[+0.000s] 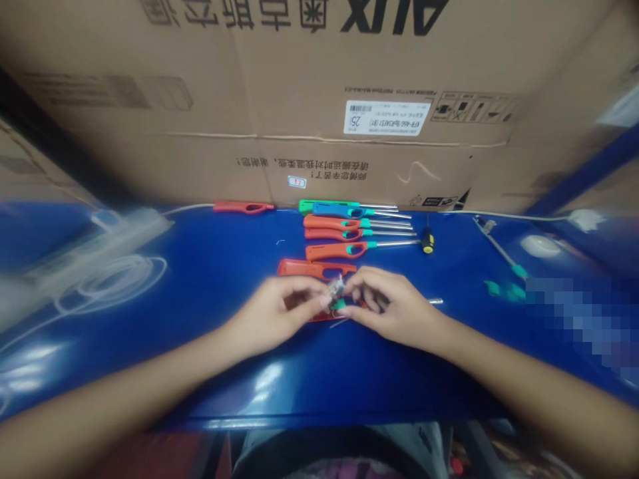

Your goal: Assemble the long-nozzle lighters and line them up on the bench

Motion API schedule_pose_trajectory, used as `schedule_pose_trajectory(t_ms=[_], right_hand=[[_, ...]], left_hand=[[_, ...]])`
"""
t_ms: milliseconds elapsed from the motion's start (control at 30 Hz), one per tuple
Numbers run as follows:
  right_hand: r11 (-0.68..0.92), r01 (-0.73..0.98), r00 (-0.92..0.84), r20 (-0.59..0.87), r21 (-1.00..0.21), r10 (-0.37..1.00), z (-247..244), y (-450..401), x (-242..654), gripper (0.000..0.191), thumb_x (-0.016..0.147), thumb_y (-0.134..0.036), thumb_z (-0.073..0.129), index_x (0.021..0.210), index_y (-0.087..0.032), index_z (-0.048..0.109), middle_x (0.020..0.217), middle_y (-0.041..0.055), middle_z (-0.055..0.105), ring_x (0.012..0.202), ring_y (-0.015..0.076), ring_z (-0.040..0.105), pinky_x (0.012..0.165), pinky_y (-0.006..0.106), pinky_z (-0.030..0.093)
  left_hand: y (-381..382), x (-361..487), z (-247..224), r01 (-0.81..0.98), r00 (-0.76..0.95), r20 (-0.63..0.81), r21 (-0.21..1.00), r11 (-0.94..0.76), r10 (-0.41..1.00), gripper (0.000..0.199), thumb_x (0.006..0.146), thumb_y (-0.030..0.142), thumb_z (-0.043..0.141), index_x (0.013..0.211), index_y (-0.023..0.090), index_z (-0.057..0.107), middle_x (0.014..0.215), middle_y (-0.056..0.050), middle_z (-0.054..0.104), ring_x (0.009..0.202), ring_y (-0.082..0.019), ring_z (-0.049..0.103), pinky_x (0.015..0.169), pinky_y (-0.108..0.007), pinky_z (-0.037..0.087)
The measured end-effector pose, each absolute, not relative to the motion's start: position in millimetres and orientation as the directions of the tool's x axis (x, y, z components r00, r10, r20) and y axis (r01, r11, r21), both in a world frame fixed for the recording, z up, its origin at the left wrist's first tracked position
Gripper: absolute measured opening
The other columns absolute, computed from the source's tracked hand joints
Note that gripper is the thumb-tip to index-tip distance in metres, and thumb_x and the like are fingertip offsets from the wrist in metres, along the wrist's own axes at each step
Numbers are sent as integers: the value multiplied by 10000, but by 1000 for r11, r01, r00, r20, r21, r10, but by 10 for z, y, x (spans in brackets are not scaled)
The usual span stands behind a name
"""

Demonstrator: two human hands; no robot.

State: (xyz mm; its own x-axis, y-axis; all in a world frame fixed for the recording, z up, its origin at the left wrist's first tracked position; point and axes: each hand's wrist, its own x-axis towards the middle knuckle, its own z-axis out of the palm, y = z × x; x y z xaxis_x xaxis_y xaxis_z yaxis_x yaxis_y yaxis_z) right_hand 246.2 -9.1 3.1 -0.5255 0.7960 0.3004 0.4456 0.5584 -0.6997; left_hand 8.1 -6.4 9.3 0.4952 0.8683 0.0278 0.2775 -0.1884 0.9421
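Observation:
Over the middle of the table, my left hand (292, 299) pinches a small silvery part (335, 287) between thumb and fingertips; its exact kind is too small and blurred to tell. My right hand (384, 299) meets it from the other side, fingers curled and fingertips at the part. Below the hands lies a red gas lighter (319, 319) with a green piece, mostly hidden; a metal tube end (436, 301) shows past my right hand. Just beyond the hands is an orange lighter handle (314, 268), partly covered by my fingers.
Several long-nosed gas lighters (329, 251) lie in a row on the blue table (224, 372). A red handle (242, 207) is at the back left, a screwdriver (428, 241) right of the row. Coiled clear tubing (117, 276) lies left; green pieces (506, 290) lie right. A cardboard box (279, 113) stands behind.

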Motion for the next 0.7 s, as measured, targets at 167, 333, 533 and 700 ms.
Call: schedule_pose_trajectory(t_ms=[167, 333, 533, 700], right_hand=[[798, 463, -826, 139, -384, 546, 78, -105, 2538, 140, 982, -275, 581, 1099, -222, 636, 1120, 61, 643, 781, 141, 613, 648, 265, 464], [732, 447, -793, 151, -513, 590, 74, -102, 2516, 58, 993, -238, 557, 978, -203, 601, 1001, 36, 630, 769, 131, 594, 662, 254, 475], [701, 433, -781, 152, -567, 605, 39, -58, 2544, 98, 969, -209, 593, 1066, -206, 614, 1052, 51, 612, 834, 138, 606, 725, 256, 513], [763, 488, -804, 122, -424, 581, 9, -60, 2566, 181, 1014, -224, 496, 1128, -211, 637, 1123, 79, 610, 885, 167, 638, 746, 301, 536]], left_hand=[[-9, 40, 103, 218, 425, -134, 975, 42, 895, 302, 875, 439, 689, 911, 141, 727, 692, -20, 693, 582, -121, 600, 568, -235, 505], [-29, 53, 100, 275, 480, -166, 961, 32, 861, 309, 879, 436, 666, 933, 141, 736, 653, 4, 638, 587, -114, 562, 567, -225, 463], [-7, 55, 105, 312, 473, -170, 950, 16, 865, 322, 892, 446, 645, 945, 148, 753, 583, 36, 561, 545, -101, 497, 543, -218, 418], [1, 71, 125, 330, 461, -190, 943, 31, 867, 337, 891, 451, 630, 933, 140, 754, 548, 45, 526, 514, -99, 469, 535, -222, 408]])
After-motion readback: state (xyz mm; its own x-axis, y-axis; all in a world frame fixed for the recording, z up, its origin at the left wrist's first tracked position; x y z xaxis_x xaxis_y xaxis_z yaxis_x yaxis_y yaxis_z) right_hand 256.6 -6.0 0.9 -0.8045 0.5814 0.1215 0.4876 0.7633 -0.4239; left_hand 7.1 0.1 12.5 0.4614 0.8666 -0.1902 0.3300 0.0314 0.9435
